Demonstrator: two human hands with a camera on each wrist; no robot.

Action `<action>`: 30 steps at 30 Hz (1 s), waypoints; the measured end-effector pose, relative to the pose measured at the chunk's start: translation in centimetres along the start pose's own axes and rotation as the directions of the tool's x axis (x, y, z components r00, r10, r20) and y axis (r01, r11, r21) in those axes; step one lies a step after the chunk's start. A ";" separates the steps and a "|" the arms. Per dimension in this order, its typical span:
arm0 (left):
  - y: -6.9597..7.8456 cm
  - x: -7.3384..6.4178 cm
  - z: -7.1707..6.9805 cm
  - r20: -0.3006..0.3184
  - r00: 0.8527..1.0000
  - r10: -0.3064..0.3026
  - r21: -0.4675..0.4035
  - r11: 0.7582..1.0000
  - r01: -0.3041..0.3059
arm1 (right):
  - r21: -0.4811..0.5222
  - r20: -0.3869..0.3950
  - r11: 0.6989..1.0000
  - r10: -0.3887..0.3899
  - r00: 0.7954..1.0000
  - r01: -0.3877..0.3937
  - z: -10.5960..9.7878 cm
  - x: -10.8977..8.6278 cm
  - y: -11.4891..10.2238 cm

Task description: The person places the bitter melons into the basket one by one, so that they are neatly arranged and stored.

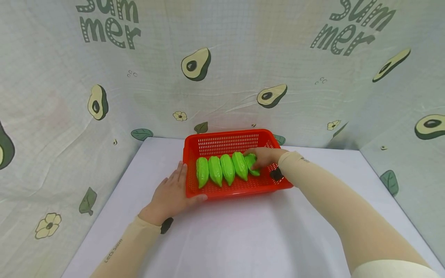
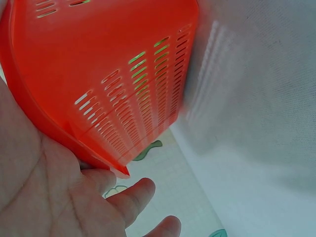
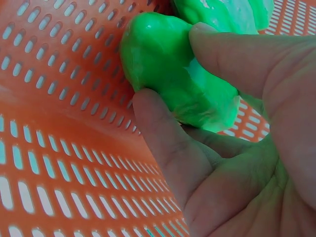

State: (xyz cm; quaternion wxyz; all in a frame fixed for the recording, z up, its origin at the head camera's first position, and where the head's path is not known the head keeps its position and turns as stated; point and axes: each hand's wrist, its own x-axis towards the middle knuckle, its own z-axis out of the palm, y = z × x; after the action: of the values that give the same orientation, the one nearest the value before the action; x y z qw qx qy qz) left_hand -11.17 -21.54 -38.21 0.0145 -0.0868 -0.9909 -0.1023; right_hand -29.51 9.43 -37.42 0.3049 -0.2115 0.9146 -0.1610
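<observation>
A red perforated plastic basket (image 1: 240, 192) holds a row of several bright green, glossy bitter melons (image 1: 227, 168), pointed ends toward me. At the row's right end, my right hand (image 1: 265, 156) grips the last bitter melon (image 3: 168, 59), which lies tilted; thumb and fingers are on opposite sides of it in the right wrist view. My left hand (image 1: 170, 195) rests against the basket's left front corner, fingers fairly straight along the left side and thumb reaching along the front. In the left wrist view the red rim (image 2: 54, 131) lies against that palm.
The basket stands toward the back of a white table (image 1: 236, 239). Behind and at both sides hangs a pale cloth (image 1: 229, 96) printed with avocados, leaves and lettering. Dark wrist pieces show at the left wrist (image 1: 166, 225) and right wrist (image 1: 276, 174).
</observation>
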 end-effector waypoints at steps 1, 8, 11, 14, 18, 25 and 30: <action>0.0 0.0 0.0 0.000 1.000 0.000 0.001 1.000 0.000 | 0.001 0.002 1.000 -0.003 1.000 0.003 0.0 0.0 0.0; 0.0 0.0 0.1 0.001 1.000 -0.004 -0.002 1.000 0.004 | 0.010 0.005 1.000 -0.015 1.000 0.015 0.0 -0.3 -0.1; 0.0 0.0 0.1 0.006 1.000 -0.008 -0.005 1.000 0.008 | 0.009 0.004 1.000 -0.014 1.000 0.014 -0.1 -0.2 -0.1; 0.0 0.0 0.1 0.008 1.000 -0.010 -0.005 1.000 0.010 | 0.017 0.005 1.000 -0.006 1.000 0.006 -0.1 -0.2 -0.1; -0.1 0.0 0.2 0.007 1.000 -0.008 0.002 1.000 0.007 | 0.053 0.006 0.999 -0.007 1.000 0.007 -0.1 -0.1 0.0; 0.0 0.0 0.1 0.002 1.000 0.003 0.004 1.000 -0.003 | 0.022 -0.016 1.000 0.003 1.000 -0.003 -0.6 -0.7 -0.3; 0.0 0.0 0.1 0.007 1.000 0.000 0.003 1.000 0.000 | -0.035 -0.029 0.999 -0.023 0.999 0.022 -1.5 -1.6 -0.7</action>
State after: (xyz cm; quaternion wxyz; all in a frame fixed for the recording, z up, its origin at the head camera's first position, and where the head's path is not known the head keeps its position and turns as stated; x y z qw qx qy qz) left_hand -11.20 -21.53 -38.32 0.0114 -0.0873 -0.9910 -0.1005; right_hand -29.11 9.83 -35.15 0.2857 -0.2244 0.9192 -0.1518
